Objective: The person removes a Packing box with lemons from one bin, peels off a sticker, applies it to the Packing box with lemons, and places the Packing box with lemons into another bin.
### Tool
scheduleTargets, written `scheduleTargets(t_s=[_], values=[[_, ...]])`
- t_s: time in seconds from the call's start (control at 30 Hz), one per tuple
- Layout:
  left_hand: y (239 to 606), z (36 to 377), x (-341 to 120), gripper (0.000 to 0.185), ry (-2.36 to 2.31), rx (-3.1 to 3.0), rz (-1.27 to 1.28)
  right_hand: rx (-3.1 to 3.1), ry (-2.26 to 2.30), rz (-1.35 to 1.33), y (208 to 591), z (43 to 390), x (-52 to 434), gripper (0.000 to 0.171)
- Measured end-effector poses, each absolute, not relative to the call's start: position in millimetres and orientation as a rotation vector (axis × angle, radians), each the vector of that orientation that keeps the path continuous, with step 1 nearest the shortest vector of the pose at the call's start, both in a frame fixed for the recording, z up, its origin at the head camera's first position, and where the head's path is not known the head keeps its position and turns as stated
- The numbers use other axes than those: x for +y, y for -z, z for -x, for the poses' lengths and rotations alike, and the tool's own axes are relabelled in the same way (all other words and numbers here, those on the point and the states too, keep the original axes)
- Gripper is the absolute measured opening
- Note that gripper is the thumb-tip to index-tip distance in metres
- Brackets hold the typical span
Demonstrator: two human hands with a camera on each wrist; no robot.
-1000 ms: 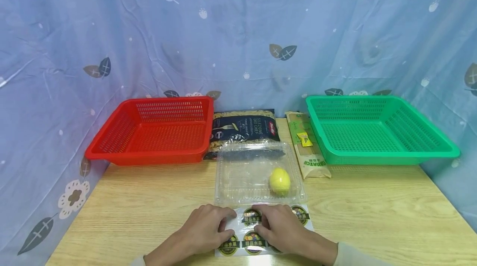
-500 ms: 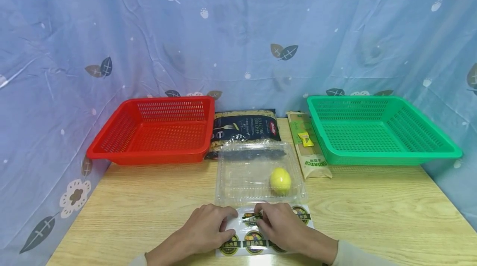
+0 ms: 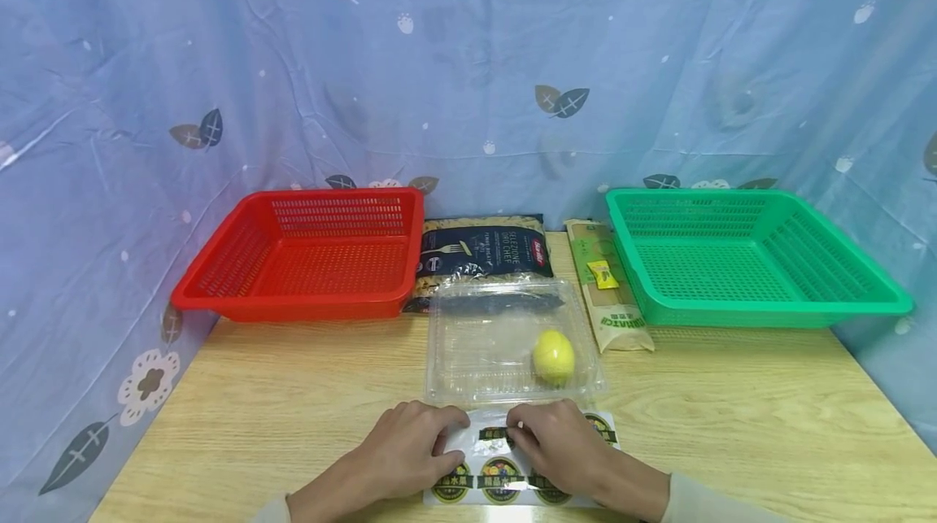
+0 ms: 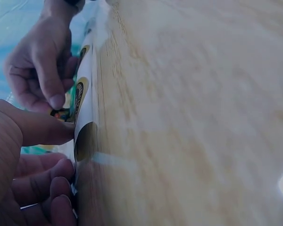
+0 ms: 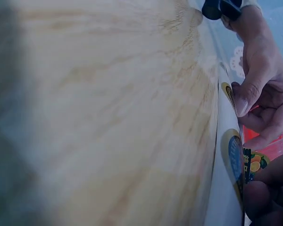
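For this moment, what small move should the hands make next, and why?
Probably the right hand should lift the fruit label clear of the sticker sheet: its fingers pinch that label, which stands up from the sheet, while the left hand touches the sheet's left side, possibly steadying it.

1 sticker sheet (image 3: 501,476) | 1 lemon (image 3: 553,358) | 1 box (image 3: 476,352) | 2 baskets (image 3: 293,310) | 3 packets (image 3: 505,250)
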State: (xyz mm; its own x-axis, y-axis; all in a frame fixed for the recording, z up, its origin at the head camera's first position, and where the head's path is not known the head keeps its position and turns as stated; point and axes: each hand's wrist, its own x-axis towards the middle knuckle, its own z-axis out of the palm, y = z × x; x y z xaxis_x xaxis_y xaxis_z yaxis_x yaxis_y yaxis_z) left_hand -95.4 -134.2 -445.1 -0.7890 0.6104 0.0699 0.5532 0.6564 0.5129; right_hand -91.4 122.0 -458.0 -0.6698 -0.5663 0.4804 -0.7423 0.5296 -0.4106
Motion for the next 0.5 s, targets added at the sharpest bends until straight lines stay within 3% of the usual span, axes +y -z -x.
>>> scheduleTargets(t_s=[0.37, 0.5], values=[[438, 94, -135, 0.022, -0.716, 2.738, -1.047, -2.42, -0.921, -1.184, 440, 87, 125, 0.015], [438, 95, -137, 0.006, -0.664, 2.741, -1.115, -2.339, -0.946, -1.295, 428, 89, 129, 0.018]])
